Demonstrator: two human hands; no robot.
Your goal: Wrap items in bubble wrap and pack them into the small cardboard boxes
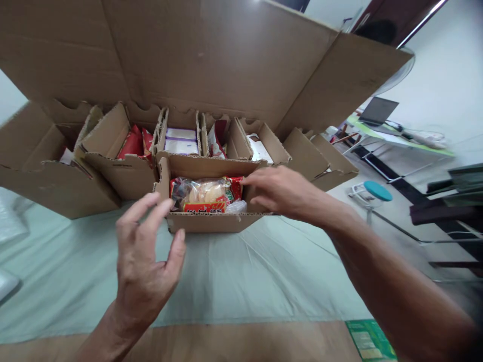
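Observation:
A small cardboard bin point(215, 223) stands at the front with packaged goods inside. In it lies a clear plastic pack of pale food point(207, 192) with a red printed label, beside a red packet point(234, 188) and some crumpled clear plastic point(236, 206). My left hand point(149, 251) is by the bin's left end, open, with thumb and fingers spread and nothing in them. Over the bin's right end is my right hand point(277, 191), its fingers apart and reaching inward. Its index fingertip is at the red packet's right edge; whether it touches is unclear.
Behind stands a row of cardboard bins with red packets point(132, 143), purple-and-white packs point(181, 141) and a white box point(259, 149). A tall cardboard panel point(211, 60) rises behind them. Pale green cloth point(226, 281) covers the table. At right are a stool point(377, 191) and a laptop point(378, 110).

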